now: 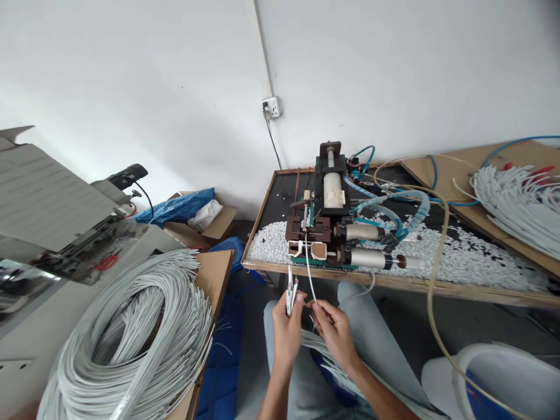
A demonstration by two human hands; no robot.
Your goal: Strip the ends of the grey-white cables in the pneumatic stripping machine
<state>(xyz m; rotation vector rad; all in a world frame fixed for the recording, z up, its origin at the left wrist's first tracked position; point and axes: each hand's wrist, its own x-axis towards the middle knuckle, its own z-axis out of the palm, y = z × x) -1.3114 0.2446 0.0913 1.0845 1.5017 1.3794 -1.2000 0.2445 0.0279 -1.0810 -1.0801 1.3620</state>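
Note:
My left hand (286, 326) is closed around a small bunch of white cables (290, 289) held upright in front of my lap. My right hand (335, 329) pinches one single white cable (308, 274) whose far end reaches up into the jaws of the pneumatic stripping machine (332, 221) on the bench. More white cables (326, 356) lie across my thighs beneath both hands.
The bench tray (262, 224) holds a layer of small white insulation bits. A big coil of white cables (135, 338) lies on cardboard at the left, another bundle (520, 204) at the right. Air hoses (394, 201) loop behind the machine. A white bucket (503, 379) stands at lower right.

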